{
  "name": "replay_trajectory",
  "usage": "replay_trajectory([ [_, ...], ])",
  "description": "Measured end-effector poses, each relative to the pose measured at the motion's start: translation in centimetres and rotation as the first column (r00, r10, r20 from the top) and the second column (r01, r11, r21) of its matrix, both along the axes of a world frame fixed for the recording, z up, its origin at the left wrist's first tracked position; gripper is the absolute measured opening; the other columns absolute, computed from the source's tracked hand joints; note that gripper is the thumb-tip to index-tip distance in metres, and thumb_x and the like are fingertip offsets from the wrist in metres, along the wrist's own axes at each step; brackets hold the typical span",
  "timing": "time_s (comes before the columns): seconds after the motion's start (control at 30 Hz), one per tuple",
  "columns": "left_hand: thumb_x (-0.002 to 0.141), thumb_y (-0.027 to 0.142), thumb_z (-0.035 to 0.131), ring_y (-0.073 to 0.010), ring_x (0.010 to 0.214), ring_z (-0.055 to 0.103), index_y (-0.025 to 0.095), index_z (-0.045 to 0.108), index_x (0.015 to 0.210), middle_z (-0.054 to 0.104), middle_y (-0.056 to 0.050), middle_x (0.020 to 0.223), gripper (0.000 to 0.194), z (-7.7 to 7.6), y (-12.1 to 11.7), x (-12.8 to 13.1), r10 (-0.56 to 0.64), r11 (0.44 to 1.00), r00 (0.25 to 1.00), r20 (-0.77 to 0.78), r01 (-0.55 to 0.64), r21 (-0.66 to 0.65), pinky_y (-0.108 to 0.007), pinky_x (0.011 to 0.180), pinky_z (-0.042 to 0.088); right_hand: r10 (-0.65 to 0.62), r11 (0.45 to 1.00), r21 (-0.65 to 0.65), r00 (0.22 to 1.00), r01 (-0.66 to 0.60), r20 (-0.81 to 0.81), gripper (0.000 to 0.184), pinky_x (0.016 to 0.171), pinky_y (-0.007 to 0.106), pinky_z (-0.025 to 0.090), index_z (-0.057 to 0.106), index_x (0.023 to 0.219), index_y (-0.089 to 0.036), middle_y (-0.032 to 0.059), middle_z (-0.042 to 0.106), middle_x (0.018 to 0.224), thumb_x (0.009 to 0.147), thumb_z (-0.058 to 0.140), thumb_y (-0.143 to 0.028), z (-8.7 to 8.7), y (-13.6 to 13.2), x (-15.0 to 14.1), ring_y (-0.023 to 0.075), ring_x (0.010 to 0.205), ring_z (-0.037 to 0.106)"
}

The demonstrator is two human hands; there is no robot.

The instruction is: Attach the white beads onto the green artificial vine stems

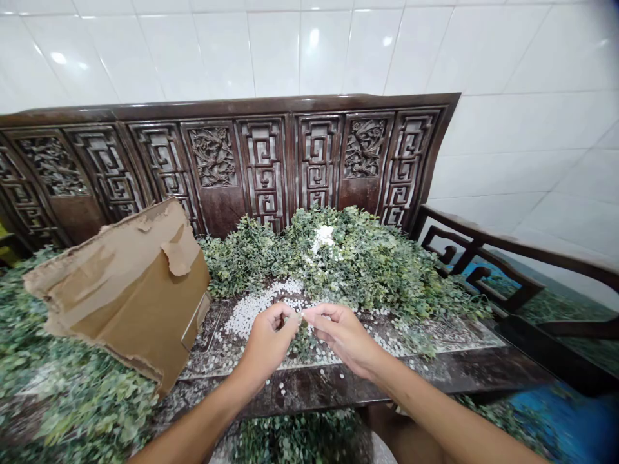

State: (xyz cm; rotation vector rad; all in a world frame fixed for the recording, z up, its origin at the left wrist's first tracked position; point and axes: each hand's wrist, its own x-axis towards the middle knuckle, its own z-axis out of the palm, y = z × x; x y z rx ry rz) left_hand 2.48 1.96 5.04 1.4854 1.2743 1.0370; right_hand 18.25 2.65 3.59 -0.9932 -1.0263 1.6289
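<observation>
My left hand (pixel 269 336) and my right hand (pixel 342 334) meet fingertip to fingertip above the bench seat, both closed in a pinch. A leafy green sprig (pixel 303 343) hangs just below the fingertips, its top between them. Something small and pale shows at the pinch, too small to name. Behind my left hand, many small white round pieces (pixel 254 309) lie spread on the seat. Beyond my right hand rises a large heap of green leafy sprigs (pixel 382 264), with a cluster of white pieces (pixel 323 237) on top.
A torn cardboard piece (pixel 145 309) leans at the left, near a bent thin wire (pixel 193 322). The dark wooden bench (pixel 314 393) has a carved back (pixel 222 200) and an armrest (pixel 488 258) at right. More greenery (pixel 87 393) lies at left and below; blue material (pixel 556 412) shows lower right.
</observation>
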Motion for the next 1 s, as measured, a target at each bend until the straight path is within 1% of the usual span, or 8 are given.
replay_trajectory([
  [0.1,0.075,0.033,0.054,-0.0146,0.059,0.048,0.02,0.054,0.063,0.049,0.004,0.057,0.018,-0.3,0.17,0.05,0.006,1.0,0.999,0.033,-0.005,-0.014,-0.024,0.058,0.036,0.005,1.0,-0.016,1.0,-0.005,-0.03,0.024,0.052,0.026,0.023,0.075,0.073,-0.018,-0.0007,0.061,0.065,0.062,0.084,-0.039,-0.03,0.1,0.06,0.0081,0.054,0.033],
  [0.23,0.076,0.031,0.055,-0.0137,0.059,0.049,0.02,0.053,0.063,0.051,0.005,0.058,0.017,-0.59,0.31,0.15,0.015,0.999,0.997,0.08,-0.011,-0.042,-0.024,0.059,0.037,0.006,1.0,0.0,0.999,-0.006,-0.036,0.026,0.051,0.026,0.02,0.076,0.075,-0.018,-0.0013,0.058,0.063,0.062,0.084,-0.039,-0.12,0.2,0.12,0.0077,0.053,0.03],
  [0.4,0.075,0.03,0.056,-0.0135,0.06,0.049,0.02,0.051,0.061,0.05,0.005,0.057,0.018,-0.47,0.23,0.32,0.023,0.998,0.995,0.101,-0.017,-0.061,-0.023,0.059,0.037,0.001,0.999,0.042,0.999,-0.002,0.032,0.028,0.052,0.026,0.018,0.076,0.076,-0.017,-0.0037,0.048,0.055,0.064,0.082,-0.042,-0.43,0.2,0.2,0.0088,0.053,0.027],
  [0.6,0.073,0.031,0.056,-0.0135,0.06,0.049,0.02,0.052,0.062,0.051,0.004,0.058,0.017,-0.72,0.14,0.33,0.022,0.996,0.991,0.13,-0.01,-0.087,-0.023,0.059,0.037,-0.029,0.995,0.1,0.995,0.019,0.098,0.028,0.053,0.027,0.021,0.076,0.077,-0.016,-0.0023,0.051,0.057,0.067,0.079,-0.042,-0.69,0.08,0.12,0.0095,0.054,0.031],
  [0.7,0.073,0.03,0.056,-0.0134,0.06,0.049,0.019,0.054,0.062,0.053,0.003,0.059,0.016,-0.79,0.09,0.39,0.04,0.994,0.986,0.162,-0.023,-0.107,-0.024,0.06,0.037,-0.032,0.997,0.07,0.998,0.028,0.057,0.029,0.052,0.026,0.021,0.076,0.075,-0.016,-0.0019,0.053,0.058,0.065,0.08,-0.043,-0.49,0.03,-0.04,0.0088,0.053,0.03],
  [0.8,0.072,0.031,0.056,-0.0133,0.06,0.049,0.019,0.056,0.064,0.053,0.003,0.06,0.015,-0.44,-0.09,0.56,0.062,0.988,0.979,0.195,-0.033,-0.148,-0.024,0.06,0.037,-0.022,0.999,0.036,1.0,0.023,-0.007,0.03,0.052,0.026,0.02,0.075,0.075,-0.016,-0.0023,0.053,0.057,0.064,0.082,-0.043,-0.45,0.05,-0.19,0.0081,0.053,0.029],
  [0.87,0.072,0.031,0.057,-0.0133,0.061,0.048,0.019,0.056,0.064,0.053,0.003,0.061,0.014,-0.15,-0.25,0.69,0.073,0.985,0.974,0.216,-0.036,-0.168,-0.024,0.06,0.036,-0.019,0.999,0.031,0.999,0.02,-0.036,0.03,0.053,0.026,0.021,0.075,0.075,-0.016,-0.0016,0.055,0.059,0.063,0.082,-0.043,-0.53,0.09,-0.23,0.0083,0.054,0.032],
  [1.0,0.072,0.029,0.057,-0.0132,0.062,0.047,0.018,0.056,0.064,0.052,0.003,0.062,0.014,0.02,-0.42,0.83,0.077,0.982,0.959,0.274,-0.026,-0.186,-0.025,0.062,0.037,-0.014,1.0,0.023,0.999,0.015,-0.049,0.029,0.053,0.025,0.023,0.075,0.074,-0.016,-0.0005,0.058,0.062,0.063,0.083,-0.042,-0.44,0.05,-0.26,0.0084,0.055,0.034],
])
